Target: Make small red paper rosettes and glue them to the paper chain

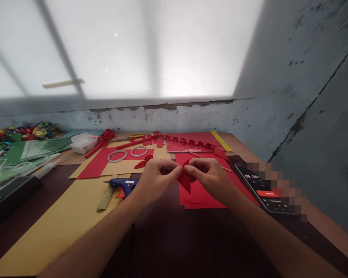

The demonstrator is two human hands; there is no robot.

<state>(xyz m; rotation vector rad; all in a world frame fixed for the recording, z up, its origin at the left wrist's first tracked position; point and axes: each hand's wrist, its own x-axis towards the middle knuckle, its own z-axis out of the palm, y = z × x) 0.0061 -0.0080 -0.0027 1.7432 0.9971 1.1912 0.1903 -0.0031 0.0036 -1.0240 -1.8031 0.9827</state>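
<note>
Left hand: thumb and forefinger pinched narrow on the red piece, at its ten o'clock edge; the other fingers curl partly out of sight.
Right hand: mirroring at two o'clock, thumb in front, fingers behind; this paired pinch probably steadies something so small and thin.
Red piece: there it is, between both hands, a pointed corner dropping toward six; raised off the tabletop, seemingly so the fingers can get at both sides.
Red sheet: flat below the hands, toward five.
Glue gun: over at nine, light glowing red, nozzle turned outward over a pale strip, likely to keep a hot tip away from the skin.
Phone: at three, face up, timer showing, presumably for quick glances.
Rings: two at ten, side by side on paper.
Scissors: between ten and eleven, behind the rings, perhaps set back to free working room.
Curled strip: twelve o'clock, stretched out near the wall, maybe so its loops escape crushing.
</note>
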